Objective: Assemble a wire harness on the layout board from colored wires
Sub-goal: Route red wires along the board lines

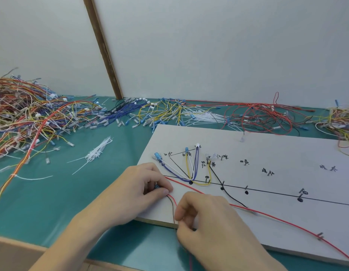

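Observation:
The white layout board (267,153) lies on the green table, with black route lines, nails and handwritten labels. Purple, white and yellow wires (189,169) loop round a nail at its left end. A long red wire (287,222) runs along the board's near edge to the right. My left hand (138,190) pinches the connector end of a red and a brown wire (172,204) at the board's left corner. My right hand (207,222) grips those same wires just below, at the near edge.
A large tangled heap of finished harnesses (23,118) fills the table's left. Blue, yellow and red loose wires (169,112) line the back wall. White cable ties (97,151) lie left of the board. Another wire pile (338,120) sits at far right.

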